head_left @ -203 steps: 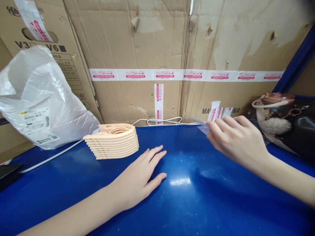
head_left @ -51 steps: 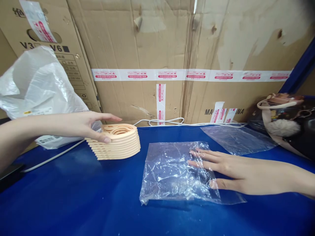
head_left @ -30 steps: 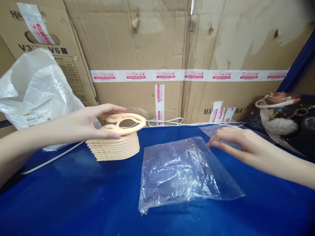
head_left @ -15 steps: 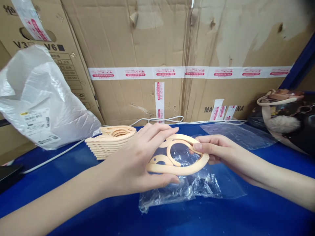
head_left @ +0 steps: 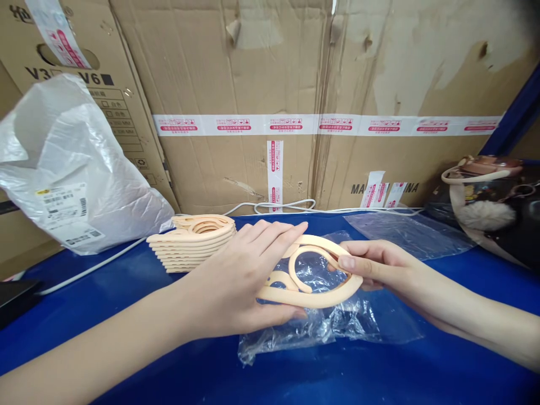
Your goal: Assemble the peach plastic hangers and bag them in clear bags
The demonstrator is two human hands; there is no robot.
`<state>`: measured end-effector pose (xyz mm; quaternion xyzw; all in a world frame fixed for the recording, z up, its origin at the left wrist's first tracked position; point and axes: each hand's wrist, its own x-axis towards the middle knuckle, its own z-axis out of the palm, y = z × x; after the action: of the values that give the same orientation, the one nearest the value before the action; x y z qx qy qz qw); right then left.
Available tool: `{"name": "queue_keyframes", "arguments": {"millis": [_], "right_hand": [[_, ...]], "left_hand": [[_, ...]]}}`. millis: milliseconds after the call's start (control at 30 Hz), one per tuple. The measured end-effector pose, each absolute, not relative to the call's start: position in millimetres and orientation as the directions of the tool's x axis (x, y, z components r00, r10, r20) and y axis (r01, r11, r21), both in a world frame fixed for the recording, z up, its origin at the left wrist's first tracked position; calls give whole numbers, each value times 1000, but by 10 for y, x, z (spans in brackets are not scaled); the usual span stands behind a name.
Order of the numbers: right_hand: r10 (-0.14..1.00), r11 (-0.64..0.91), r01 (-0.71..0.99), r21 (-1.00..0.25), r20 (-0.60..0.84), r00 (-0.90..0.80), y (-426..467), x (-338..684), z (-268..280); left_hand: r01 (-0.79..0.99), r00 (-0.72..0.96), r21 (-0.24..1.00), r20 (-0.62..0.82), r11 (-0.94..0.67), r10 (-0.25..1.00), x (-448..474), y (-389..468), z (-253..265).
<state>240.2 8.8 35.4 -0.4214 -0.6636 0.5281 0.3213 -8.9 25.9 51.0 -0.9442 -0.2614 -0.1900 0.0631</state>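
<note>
A peach-coloured folding clothes hanger [head_left: 324, 299], folded into a rounded loop, is held between my two hands. My left hand [head_left: 240, 275] is wrapped round its left end, fingers over the far side and thumb along the near side, hiding that end. At the right end my right hand [head_left: 375, 264] pinches the curved rim, thumb on top; its other fingers are partly hidden. Left of the held hanger, behind my left wrist, stands a neat stack of matching folded hangers [head_left: 185, 250]. Crumpled clear plastic bags [head_left: 291, 340] lie on the table under the held one.
The blue table [head_left: 202, 371] backs onto large cardboard boxes [head_left: 236, 67]. A white plastic mailer bag [head_left: 71, 169] leans at left, a white cable [head_left: 93, 271] running below it. A flat clear bag [head_left: 405, 230] and a dark handbag [head_left: 523, 225] are at right, a dark device [head_left: 17, 298] far left.
Both hands and the held hanger have shifted slightly down and to the right. The grip looks much the same, and the stack has not moved on the table.
</note>
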Motion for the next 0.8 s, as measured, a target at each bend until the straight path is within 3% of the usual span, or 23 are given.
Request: {"name": "queue_keyframes", "arguments": {"millis": [100, 167, 267, 367, 500, 600, 700, 800], "right_hand": [[889, 175, 266, -948, 36, -457, 83, 2404, 394], [884, 331, 374, -866, 146, -444, 79, 2409, 418], [767, 639, 534, -553, 406, -497, 92, 2415, 448], [625, 774, 564, -290, 493, -605, 136, 2402, 478], [581, 798, 580, -162, 464, -669, 208, 2373, 520], [588, 787, 601, -140, 465, -662, 246, 2417, 584], [676, 713, 670, -206, 452, -581, 269, 2598, 721], [818, 539, 800, -263, 388, -424, 299, 2914, 871]], "left_hand": [[523, 789, -46, 404, -851, 463, -72, 255, 496], [534, 780, -56, 416, -843, 467, -52, 248, 486], [554, 764, -69, 437, -829, 475, -10, 233, 478], [576, 743, -54, 450, -815, 495, 39, 220, 476], [621, 702, 39, 416, -783, 578, 79, 220, 475], [665, 660, 99, 387, -740, 645, 55, 221, 467], [712, 612, 151, 345, -686, 711, -36, 199, 435], [756, 572, 241, 209, -608, 793, -162, 156, 352]]}}
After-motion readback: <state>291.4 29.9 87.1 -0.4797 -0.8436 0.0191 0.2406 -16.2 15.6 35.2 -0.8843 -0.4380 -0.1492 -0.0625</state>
